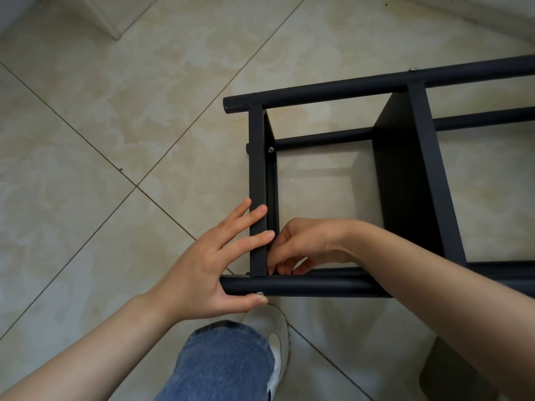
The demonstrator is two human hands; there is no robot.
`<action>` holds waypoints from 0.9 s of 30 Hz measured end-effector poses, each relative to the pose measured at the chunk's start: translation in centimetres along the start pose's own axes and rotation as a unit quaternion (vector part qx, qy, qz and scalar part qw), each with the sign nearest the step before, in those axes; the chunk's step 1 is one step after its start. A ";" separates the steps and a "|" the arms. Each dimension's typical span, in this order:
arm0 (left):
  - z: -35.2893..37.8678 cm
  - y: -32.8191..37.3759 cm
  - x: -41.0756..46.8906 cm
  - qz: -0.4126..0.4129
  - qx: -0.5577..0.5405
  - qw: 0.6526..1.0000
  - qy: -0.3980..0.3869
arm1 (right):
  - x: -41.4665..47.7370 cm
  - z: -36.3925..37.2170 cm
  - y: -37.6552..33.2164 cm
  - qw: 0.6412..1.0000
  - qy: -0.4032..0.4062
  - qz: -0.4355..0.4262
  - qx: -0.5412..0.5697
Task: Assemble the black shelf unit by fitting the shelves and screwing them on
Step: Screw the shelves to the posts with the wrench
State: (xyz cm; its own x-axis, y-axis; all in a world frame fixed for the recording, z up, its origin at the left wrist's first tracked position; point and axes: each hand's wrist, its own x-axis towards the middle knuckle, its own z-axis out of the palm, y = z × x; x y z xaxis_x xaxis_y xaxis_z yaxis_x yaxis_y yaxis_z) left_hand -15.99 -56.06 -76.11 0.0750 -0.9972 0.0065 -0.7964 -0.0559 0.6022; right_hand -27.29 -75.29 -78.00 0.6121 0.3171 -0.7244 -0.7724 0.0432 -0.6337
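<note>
The black shelf unit lies on its side on the tiled floor. Its near pole (pixel 312 286) runs across in front of me and its far pole (pixel 347 88) lies behind. The end shelf (pixel 257 157) stands between them at the left, with a second shelf (pixel 405 180) further right. My left hand (pixel 202 273) lays straight fingers on the end shelf's outer edge, and its thumb presses a silver screw (pixel 259 293) on the near pole. My right hand (pixel 301 247) reaches inside the frame, fingers curled at the corner where the end shelf meets the near pole. Whatever they pinch is hidden.
Another screw (pixel 271 149) shows inside the end shelf at a lower pole (pixel 321 139). My jeans leg (pixel 223 369) and white shoe (pixel 279 340) stand just below the near pole. A white wall base (pixel 110 24) lies at the far left, and beige tiles spread to the left.
</note>
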 end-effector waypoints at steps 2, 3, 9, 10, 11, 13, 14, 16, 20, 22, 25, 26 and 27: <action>0.1 0.0 0.0 0.001 0.000 1.000 0.002 | 0.3 0.3 0.0 1.000 0.007 0.001 -0.002; 0.1 0.0 0.0 0.002 0.000 1.000 0.004 | 0.4 0.4 0.0 1.000 0.006 -0.002 0.003; 0.2 -0.3 -0.1 0.007 -0.007 1.000 0.004 | -0.2 -0.4 0.1 1.000 -0.015 -0.013 0.018; 0.3 -0.3 -0.1 0.008 -0.007 1.000 0.005 | -0.3 -0.4 0.1 1.000 -0.015 -0.011 0.011; 0.3 -0.4 -0.1 0.009 -0.007 1.000 0.005 | -0.2 -0.3 0.1 1.000 -0.012 -0.007 0.006; 0.3 -0.4 -0.1 0.011 -0.006 1.000 0.005 | 0.1 0.0 0.1 1.000 -0.003 0.001 -0.008; 0.3 -0.4 -0.1 0.011 -0.005 1.000 0.005 | 0.2 0.2 0.1 1.000 -0.002 0.002 -0.011; 0.3 -0.4 -0.1 0.010 -0.003 1.000 0.004 | 0.3 0.3 0.0 1.000 -0.008 -0.005 0.002; 0.4 -0.4 -0.1 0.013 -0.004 1.000 0.008 | -0.2 -0.2 0.2 0.999 -0.024 -0.014 0.024; 0.3 -0.4 -0.1 0.014 -0.002 1.000 0.007 | -0.2 -0.4 0.2 1.000 -0.022 -0.008 0.010; 0.3 -0.4 -0.1 0.012 0.001 1.000 0.005 | 0.2 0.0 0.1 1.000 -0.003 0.002 -0.008; 0.3 -0.3 -0.1 0.012 0.001 1.000 0.005 | 0.4 0.1 0.1 1.000 -0.001 0.001 -0.008; 0.3 -0.3 -0.1 0.012 0.001 1.000 0.005 | 0.5 0.2 0.0 1.000 -0.001 -0.002 -0.003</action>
State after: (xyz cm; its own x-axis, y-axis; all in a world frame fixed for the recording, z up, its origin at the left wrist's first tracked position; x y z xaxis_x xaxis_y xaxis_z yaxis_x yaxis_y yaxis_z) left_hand -15.92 -56.00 -76.52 0.0621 -0.9977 0.0284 -0.7996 -0.0327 0.5996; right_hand -27.06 -74.93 -78.29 0.6146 0.3185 -0.7217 -0.7691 0.0382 -0.6380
